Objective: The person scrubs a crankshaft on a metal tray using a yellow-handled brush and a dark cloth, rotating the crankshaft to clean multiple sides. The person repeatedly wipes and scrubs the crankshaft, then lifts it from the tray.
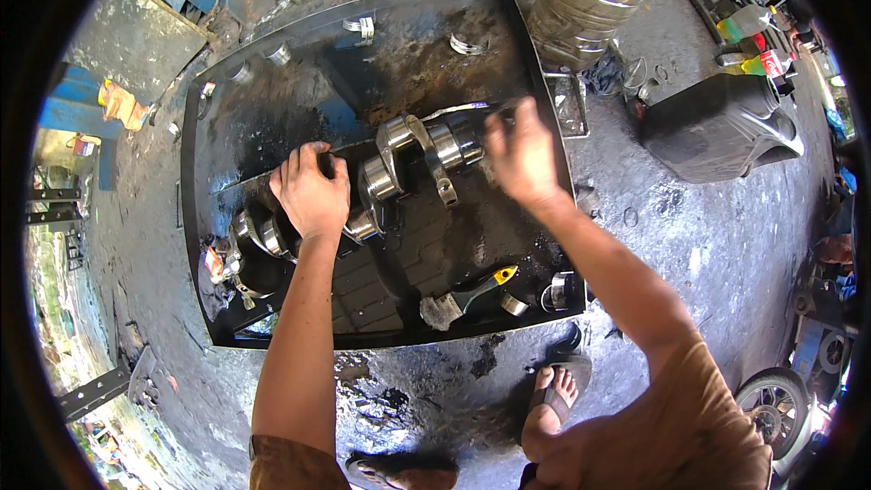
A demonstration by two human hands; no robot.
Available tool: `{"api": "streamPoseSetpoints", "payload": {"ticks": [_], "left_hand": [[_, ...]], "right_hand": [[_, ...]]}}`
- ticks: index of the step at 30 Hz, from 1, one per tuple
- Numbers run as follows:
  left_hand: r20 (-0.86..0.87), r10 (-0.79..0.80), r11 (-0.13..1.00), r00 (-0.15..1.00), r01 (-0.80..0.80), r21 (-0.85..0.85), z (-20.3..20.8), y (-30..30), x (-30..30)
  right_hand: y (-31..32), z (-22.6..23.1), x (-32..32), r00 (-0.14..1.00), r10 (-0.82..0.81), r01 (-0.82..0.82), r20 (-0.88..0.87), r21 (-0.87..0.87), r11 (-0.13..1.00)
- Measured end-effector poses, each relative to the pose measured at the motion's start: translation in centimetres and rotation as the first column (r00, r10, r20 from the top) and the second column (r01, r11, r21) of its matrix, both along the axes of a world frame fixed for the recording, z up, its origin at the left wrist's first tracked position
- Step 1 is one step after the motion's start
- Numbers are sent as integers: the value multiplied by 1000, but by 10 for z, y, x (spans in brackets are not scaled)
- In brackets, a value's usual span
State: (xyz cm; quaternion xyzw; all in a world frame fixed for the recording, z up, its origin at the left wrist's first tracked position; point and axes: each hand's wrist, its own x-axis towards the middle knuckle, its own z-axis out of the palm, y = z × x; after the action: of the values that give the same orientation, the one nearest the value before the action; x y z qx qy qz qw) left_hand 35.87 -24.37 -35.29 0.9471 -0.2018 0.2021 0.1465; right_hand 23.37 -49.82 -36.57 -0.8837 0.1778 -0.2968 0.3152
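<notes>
A shiny metal crankshaft (381, 177) lies at a slant in a wide, oily black tray (408, 341). My left hand (311, 189) rests on its middle part, fingers curled over the metal, with the fingertips partly hidden. Smeared by motion, my right hand (523, 152) is by the crankshaft's right end. A thin, pale strip (455, 110) runs along the crankshaft's top toward that hand; whether the fingers hold it I cannot tell. Several curved bearing shells (468, 44) lie in the tray. Near its front edge is a paintbrush (467, 298) with a yellow handle tip.
Beyond the tray's far right corner stands a large translucent plastic jug (592, 4). Right of the tray, a black oil can (721, 127) is on the stained floor, with bottles (767, 63) behind it. A wheel (774, 408) is at the lower right. My sandalled foot (555, 392) is near the tray's front.
</notes>
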Motion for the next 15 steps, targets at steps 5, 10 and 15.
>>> {"api": "streamPoseSetpoints", "payload": {"ticks": [5,10,15], "left_hand": [[1,-8,1000,1000,8,-1,0,0,1],[9,-14,1000,1000,14,2,-3,2,2],[14,-14,1000,1000,14,10,-2,1,3]], "right_hand": [[24,-16,40,978,206,-198,41,-138,970],[-6,-10,102,613,334,-389,-716,94,916],[-21,3,120,450,532,36,-717,610,792]]}}
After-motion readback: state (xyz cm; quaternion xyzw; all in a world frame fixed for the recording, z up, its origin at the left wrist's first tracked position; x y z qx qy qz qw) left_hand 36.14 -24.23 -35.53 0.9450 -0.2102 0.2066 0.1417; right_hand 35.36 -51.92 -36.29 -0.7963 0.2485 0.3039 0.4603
